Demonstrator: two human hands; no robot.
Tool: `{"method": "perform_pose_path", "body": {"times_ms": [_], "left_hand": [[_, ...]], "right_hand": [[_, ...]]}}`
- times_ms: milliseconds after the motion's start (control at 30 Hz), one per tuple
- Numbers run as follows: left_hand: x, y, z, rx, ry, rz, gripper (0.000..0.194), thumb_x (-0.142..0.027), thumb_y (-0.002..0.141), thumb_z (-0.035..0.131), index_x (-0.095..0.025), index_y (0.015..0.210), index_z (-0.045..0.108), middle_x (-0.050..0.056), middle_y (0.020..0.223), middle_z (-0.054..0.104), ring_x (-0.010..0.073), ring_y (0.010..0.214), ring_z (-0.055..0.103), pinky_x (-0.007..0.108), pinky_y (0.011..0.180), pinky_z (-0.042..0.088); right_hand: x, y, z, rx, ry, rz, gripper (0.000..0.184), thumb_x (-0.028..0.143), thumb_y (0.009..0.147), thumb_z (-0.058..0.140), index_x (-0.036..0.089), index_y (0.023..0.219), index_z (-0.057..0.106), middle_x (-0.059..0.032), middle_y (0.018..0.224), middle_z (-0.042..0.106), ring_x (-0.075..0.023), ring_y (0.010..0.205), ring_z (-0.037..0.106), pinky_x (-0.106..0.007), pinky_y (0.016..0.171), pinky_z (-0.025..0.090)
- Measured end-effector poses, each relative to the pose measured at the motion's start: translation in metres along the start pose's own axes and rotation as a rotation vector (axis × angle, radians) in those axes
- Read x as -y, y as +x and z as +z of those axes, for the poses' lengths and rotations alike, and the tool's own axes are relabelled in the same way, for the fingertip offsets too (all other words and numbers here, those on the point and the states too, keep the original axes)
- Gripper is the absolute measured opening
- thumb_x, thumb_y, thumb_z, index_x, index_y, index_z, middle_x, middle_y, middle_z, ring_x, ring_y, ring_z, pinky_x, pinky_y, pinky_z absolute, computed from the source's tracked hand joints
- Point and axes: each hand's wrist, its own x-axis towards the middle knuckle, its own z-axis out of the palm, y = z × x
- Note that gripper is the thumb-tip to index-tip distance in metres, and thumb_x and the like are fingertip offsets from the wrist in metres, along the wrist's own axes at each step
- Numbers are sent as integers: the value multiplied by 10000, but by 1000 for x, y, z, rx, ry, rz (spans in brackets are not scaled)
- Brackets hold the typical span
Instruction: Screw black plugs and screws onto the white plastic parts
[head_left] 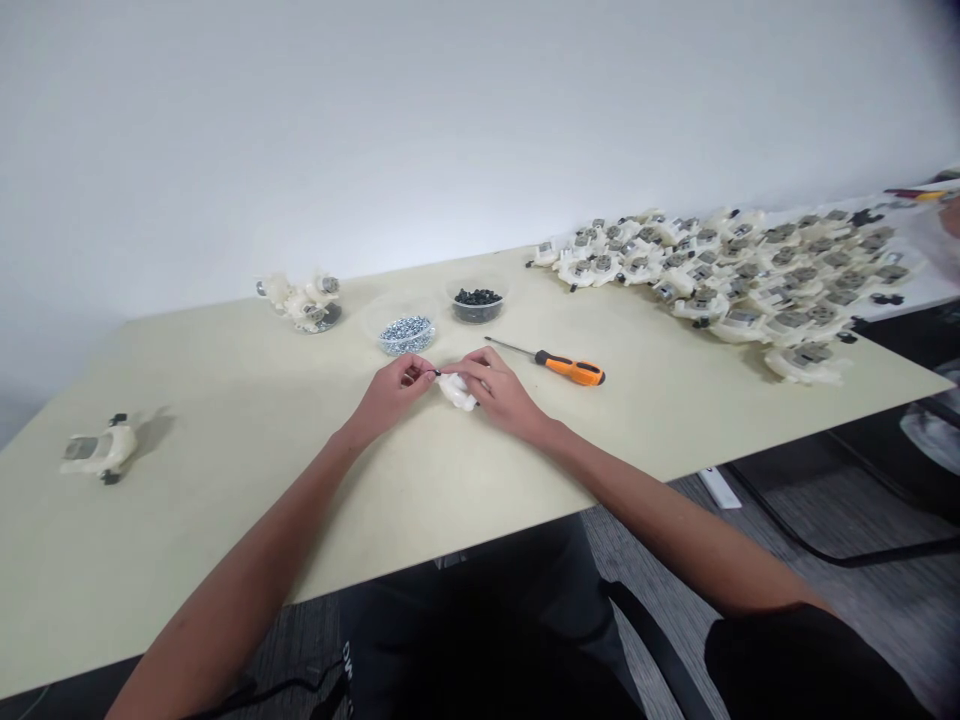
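In the head view, my left hand (397, 388) is closed in a pinch on a small black part (437, 373). My right hand (491, 388) is closed around a white plastic part (457, 392), its index finger reaching toward the black piece. The hand covers much of the white part. Just beyond my hands stand a clear bowl of silvery screws (406, 332) and a clear bowl of small black parts (478, 303). An orange and black screwdriver (571, 367) lies to the right of my right hand, its tip pointing left.
A large group of white and grey assemblies (750, 265) covers the table's right back. One similar assembly (99, 448) lies at the left, and a few white parts (300, 300) sit near the wall. Part of another person's hand (951, 215) shows at the right edge.
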Motion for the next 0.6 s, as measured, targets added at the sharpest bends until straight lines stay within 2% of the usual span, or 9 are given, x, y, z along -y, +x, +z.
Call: {"method": "perform_pose_path", "body": {"times_ms": [200,333,467,600], "left_hand": [[-3,0,-2,5,60,46,231,-418,827,547,-194,877,574,7,844,602,129,733,534,264,701,431],[-5,0,-10,92,127,76,192,-381,826,548,-199,875,583,6,836,613,124,717,531,268,693,426],[-4,-1,-14,189,187,42,199,-388,820,548,-206,887,597,13,827,631,141,735,552,284,684,427],[-3,-2,-13,212,211,41,207,-396,814,542,-203,871,592,23,811,639,155,723,565,300,675,434]], "right_hand": [[0,0,0,9,0,-17,353,185,956,384,285,1151,660,-71,1045,489,-185,1001,536,-360,883,453],[0,0,1,48,-11,-33,350,200,963,380,291,1144,666,-74,1056,476,-186,1018,522,-369,921,435],[-2,-2,5,102,-85,-63,353,190,954,394,317,1143,664,-77,1054,449,-211,1072,464,-398,954,413],[-1,-5,7,131,-187,-112,353,165,935,404,304,1138,657,-92,1067,423,-229,1060,421,-407,942,416]]}}
